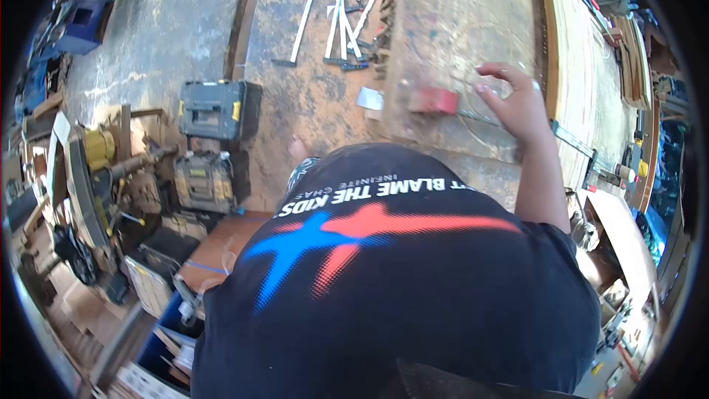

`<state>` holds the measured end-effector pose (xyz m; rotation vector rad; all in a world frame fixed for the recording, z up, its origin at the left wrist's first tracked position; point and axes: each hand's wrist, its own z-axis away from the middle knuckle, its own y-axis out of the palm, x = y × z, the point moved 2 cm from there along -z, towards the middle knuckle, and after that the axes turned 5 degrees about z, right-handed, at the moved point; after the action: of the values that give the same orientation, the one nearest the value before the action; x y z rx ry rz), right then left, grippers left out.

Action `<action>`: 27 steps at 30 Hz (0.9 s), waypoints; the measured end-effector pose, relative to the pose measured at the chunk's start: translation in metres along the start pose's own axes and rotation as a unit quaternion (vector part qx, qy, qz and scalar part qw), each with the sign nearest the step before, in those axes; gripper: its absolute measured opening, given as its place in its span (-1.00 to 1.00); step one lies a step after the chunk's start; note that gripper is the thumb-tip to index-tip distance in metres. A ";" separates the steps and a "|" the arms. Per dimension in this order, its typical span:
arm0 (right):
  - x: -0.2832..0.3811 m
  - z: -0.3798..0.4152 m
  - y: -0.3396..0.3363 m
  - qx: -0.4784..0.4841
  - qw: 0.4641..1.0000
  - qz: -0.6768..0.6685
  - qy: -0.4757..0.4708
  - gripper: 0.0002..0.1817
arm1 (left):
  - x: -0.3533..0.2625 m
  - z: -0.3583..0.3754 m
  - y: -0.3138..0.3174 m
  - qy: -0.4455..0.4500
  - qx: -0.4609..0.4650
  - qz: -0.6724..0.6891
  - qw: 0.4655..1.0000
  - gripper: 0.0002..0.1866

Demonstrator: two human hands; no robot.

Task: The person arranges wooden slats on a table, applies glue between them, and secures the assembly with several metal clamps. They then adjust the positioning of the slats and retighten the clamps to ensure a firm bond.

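Note:
My right hand (518, 101) is raised over the worn, light-brown board (458, 37), its thumb and forefinger curved and apart with nothing between them. To its left a blurred red block (434, 101) sits near the board's front edge. A clamp bar (572, 139) runs past beneath the hand toward the right. Beside the red block lies a small pale sheet (371, 98). My left hand does not show. Left of my dark printed shirt (399, 273), a small bit of bare skin (298, 149) with patterned cloth peeks out, probably a foot.
Several bar clamps (305, 18) lie on the dusty surface ahead. Two dark toolboxes, one nearer (203, 181) and one farther (214, 111), stand to the left. Long timber strips (576, 44) run along the right. A machine with a yellow part (100, 148) is at far left.

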<state>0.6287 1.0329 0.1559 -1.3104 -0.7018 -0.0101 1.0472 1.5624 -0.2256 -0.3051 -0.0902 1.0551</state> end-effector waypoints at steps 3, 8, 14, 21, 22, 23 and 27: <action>0.014 -0.046 0.012 0.016 0.992 0.048 0.113 -0.61 | 0.021 -0.017 -0.124 0.020 0.000 -0.069 0.997 -0.43; 0.078 -0.116 0.027 0.111 0.969 0.067 0.210 -0.55 | -0.046 -0.011 -0.434 0.114 -0.279 -0.004 0.953 -0.50; 0.076 -0.217 0.026 0.127 0.959 0.075 0.242 -0.53 | -0.183 -0.083 -0.690 0.205 -0.418 0.130 0.876 -0.47; 0.051 -0.433 0.080 0.209 0.958 0.009 0.197 -0.51 | -0.336 -0.151 -0.738 0.256 -0.234 0.069 0.935 -0.46; 0.041 -0.479 0.104 0.226 0.957 -0.032 0.177 -0.50 | -0.342 -0.150 -0.740 0.218 -0.210 0.087 0.949 -0.43; 0.045 -0.527 0.121 0.272 0.953 0.024 0.129 -0.48 | -0.347 -0.152 -0.746 0.141 -0.216 -0.002 0.966 -0.39; 0.076 -0.697 0.155 0.297 0.951 0.084 -0.018 -0.44 | -0.287 -0.214 -0.756 0.061 -0.173 0.007 0.983 -0.43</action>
<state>1.0737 0.4917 -0.0019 -0.7860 -0.5604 0.3410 1.5881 0.9257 -0.1896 -0.6842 -0.1621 1.0311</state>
